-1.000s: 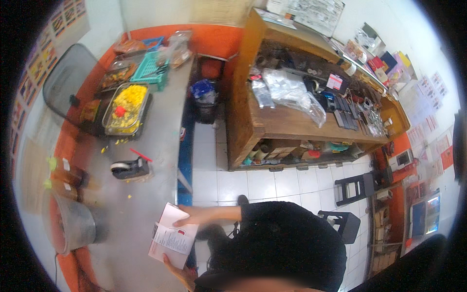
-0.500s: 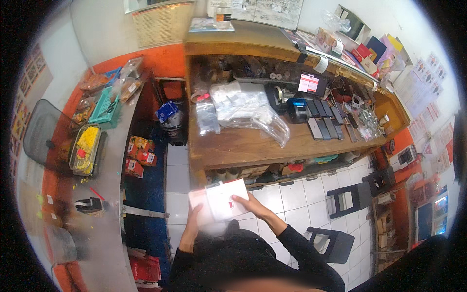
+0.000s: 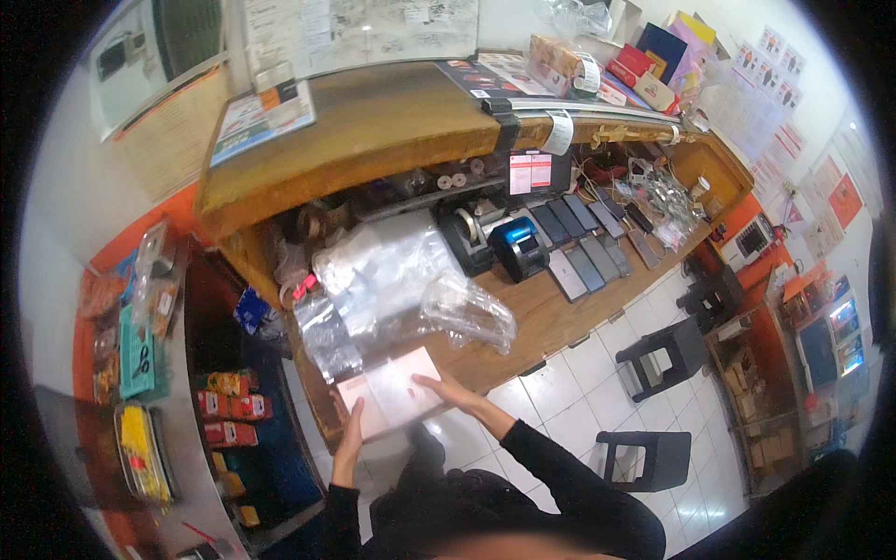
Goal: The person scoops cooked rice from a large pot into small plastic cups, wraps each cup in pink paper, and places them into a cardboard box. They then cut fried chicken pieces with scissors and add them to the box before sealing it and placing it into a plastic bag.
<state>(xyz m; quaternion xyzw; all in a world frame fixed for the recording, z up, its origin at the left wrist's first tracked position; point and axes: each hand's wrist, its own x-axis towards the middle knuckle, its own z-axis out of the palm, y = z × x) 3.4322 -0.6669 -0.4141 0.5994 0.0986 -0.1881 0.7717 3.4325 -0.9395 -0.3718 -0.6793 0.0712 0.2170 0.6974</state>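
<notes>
A flat pale pink and white box (image 3: 386, 396) is held level in front of me, close to the counter's front edge. My left hand (image 3: 349, 431) grips its left side with the thumb on top. On the right side, my right hand (image 3: 448, 392) holds it with the thumb lying on the upper face; the fingers beneath are hidden. Just beyond the box, clear plastic bags (image 3: 387, 266) are spread over the wooden counter (image 3: 476, 366).
Several phones (image 3: 583, 263) lie in rows beside a small black and blue machine (image 3: 518, 248) and a lit screen (image 3: 532, 174). Black stools (image 3: 644, 460) stand on the white tiled floor at right. The left table holds a teal basket (image 3: 138, 359) and a container of yellow pieces (image 3: 142, 450).
My view has turned and come closer to the counter. The box, held in both hands, is now nearer the counter's edge and the plastic bags.
</notes>
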